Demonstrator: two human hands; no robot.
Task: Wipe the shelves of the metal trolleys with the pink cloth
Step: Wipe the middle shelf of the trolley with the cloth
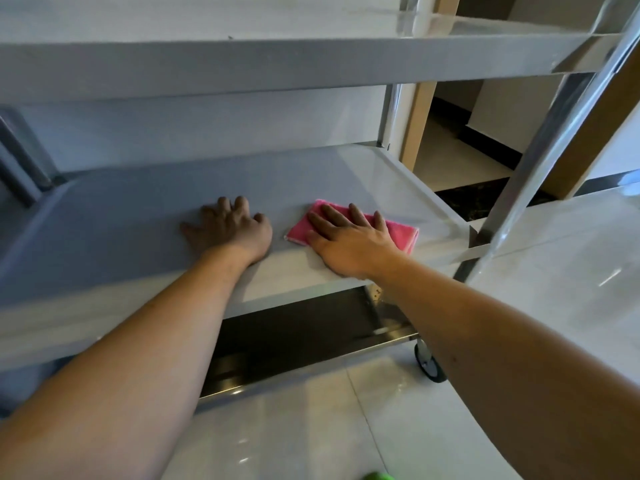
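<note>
A folded pink cloth [401,233] lies flat on the middle shelf [121,230] of a metal trolley. My right hand [349,239] presses down on the cloth with fingers spread, covering most of its left half. My left hand [230,228] rests palm down on the bare shelf to the left of the cloth, fingers apart, holding nothing. The two hands are a short gap apart. The top shelf [242,67] hangs over both hands.
The trolley's bottom shelf [298,330] shows dark below the middle one, with a caster wheel [429,363] at its right corner. A slanted metal upright [540,161] stands at the right. Glossy white floor tiles [329,427] lie below; a doorway opens behind the trolley.
</note>
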